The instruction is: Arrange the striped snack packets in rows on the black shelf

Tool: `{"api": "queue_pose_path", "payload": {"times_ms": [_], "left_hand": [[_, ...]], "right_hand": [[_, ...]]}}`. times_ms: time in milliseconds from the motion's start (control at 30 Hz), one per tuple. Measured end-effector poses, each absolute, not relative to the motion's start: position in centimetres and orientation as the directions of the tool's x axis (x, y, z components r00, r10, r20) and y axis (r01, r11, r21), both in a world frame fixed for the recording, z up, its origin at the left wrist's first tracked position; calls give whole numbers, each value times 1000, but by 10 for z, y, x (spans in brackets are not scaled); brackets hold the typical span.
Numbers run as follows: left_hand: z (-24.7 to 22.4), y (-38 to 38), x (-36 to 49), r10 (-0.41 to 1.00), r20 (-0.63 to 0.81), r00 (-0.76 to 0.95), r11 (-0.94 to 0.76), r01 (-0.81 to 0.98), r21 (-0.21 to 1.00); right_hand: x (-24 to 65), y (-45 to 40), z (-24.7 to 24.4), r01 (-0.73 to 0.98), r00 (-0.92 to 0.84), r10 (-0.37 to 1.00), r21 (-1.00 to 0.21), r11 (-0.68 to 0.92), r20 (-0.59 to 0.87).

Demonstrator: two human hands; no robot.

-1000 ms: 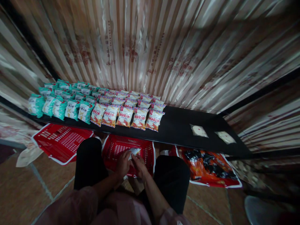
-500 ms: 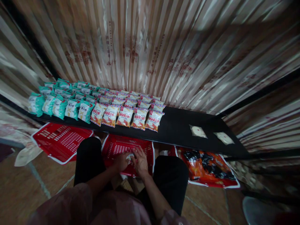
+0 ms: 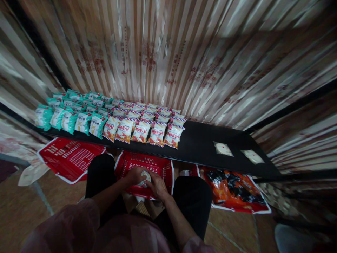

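Observation:
Over the middle red basket (image 3: 168,173), between my knees, both hands meet around a small whitish packet (image 3: 144,178). My left hand (image 3: 134,176) is closed round its left side. On its right side my right hand (image 3: 157,185) has its fingers bent against it, and they cover part of the packet. Just beyond the basket, upright white-and-orange snack bags (image 3: 140,131) stand in rows on a black shelf (image 3: 195,144).
Teal bags (image 3: 83,123) fill the shelf's left part; two flat clear-wrapped white packets (image 3: 222,148) lie on its right. A red basket (image 3: 59,165) is at left, another with orange and black packages (image 3: 237,189) at right. A striped curtain (image 3: 158,52) hangs behind.
More of the whitish packet shows between my hands. My left hand has turned slightly around it, and my right hand's fingers have bent in closer. The camera view has shifted slightly.

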State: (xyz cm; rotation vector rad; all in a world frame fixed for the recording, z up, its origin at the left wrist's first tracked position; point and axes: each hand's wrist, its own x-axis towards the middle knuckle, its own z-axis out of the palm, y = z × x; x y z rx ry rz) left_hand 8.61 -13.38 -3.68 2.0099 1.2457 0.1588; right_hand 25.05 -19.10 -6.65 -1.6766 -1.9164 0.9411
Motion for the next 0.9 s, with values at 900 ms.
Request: {"api": "queue_pose_path", "payload": {"times_ms": [900], "left_hand": [[-19,-105,87,827,-299,476,163,307,938]], "right_hand": [[258,-195,-45,-76,145,948,-959,-274,-283]]}}
